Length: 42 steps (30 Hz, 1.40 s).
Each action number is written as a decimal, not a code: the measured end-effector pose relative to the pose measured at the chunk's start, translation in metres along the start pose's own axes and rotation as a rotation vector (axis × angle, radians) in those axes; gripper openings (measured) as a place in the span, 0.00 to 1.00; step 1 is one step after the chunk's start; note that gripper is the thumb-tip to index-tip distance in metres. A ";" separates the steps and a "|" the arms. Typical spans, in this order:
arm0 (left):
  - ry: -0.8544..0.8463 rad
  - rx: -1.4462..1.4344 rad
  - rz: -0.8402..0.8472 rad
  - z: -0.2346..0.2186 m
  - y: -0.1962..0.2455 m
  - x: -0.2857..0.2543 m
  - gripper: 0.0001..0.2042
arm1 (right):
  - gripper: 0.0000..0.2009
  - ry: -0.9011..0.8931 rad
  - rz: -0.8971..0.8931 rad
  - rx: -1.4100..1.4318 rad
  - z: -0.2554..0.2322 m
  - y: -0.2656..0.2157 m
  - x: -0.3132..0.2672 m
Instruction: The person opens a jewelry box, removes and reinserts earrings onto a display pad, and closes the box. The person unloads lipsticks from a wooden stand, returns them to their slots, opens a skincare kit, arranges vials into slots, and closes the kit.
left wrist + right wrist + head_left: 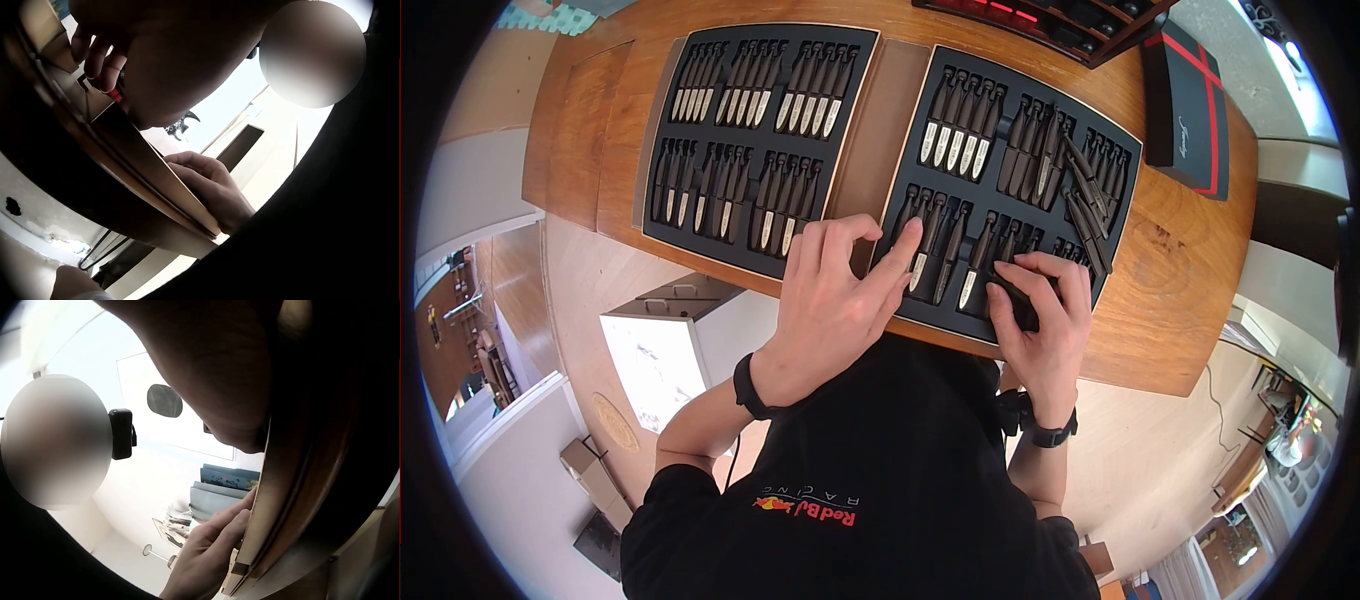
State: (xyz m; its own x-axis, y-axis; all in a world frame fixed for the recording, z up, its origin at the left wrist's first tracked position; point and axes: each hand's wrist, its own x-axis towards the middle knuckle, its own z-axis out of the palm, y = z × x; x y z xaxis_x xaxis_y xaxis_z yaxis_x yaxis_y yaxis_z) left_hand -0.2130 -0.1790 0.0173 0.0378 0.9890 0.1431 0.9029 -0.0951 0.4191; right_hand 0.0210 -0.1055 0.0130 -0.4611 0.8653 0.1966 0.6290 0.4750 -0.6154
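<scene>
In the head view, a dark tray (885, 175) on the right holds groups of slim black pen-like items with pale ends. The left hand (840, 285) reaches over its near left corner, index finger extended at the items (927, 240) there. Bent over the near middle group, the right hand (1045, 315) has thumb and fingertips close together at dark items; its palm side is hidden. In the left wrist view the left hand's fingers (103, 59) hang over the tray edge, beyond which the right hand (215, 187) shows. The left hand (209, 550) appears in the right wrist view.
A second filled tray (640, 235) lies on the left of the wooden table (1155, 250). Loose black items (1090, 205) lie across the right tray's right side. A black box with red ribbon (1185, 115) and a dark rack (1050, 25) stand at the back.
</scene>
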 end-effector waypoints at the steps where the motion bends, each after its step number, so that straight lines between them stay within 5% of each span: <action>1: -0.001 -0.005 -0.004 0.000 0.001 0.000 0.25 | 0.12 -0.018 0.030 0.007 -0.001 -0.001 0.000; 26: -0.284 -0.030 -0.004 -0.034 -0.018 0.029 0.23 | 0.13 0.025 -0.017 0.007 0.001 0.004 0.001; 42: -0.021 -0.027 0.153 -0.005 0.013 0.023 0.23 | 0.14 0.031 -0.027 0.016 0.001 0.005 0.000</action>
State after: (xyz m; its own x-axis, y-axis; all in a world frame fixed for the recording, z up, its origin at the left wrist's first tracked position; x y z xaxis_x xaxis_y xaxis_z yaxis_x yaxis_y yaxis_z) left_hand -0.2026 -0.1583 0.0306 0.1832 0.9649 0.1881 0.8743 -0.2474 0.4176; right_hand 0.0232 -0.1039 0.0091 -0.4584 0.8567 0.2364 0.6060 0.4959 -0.6220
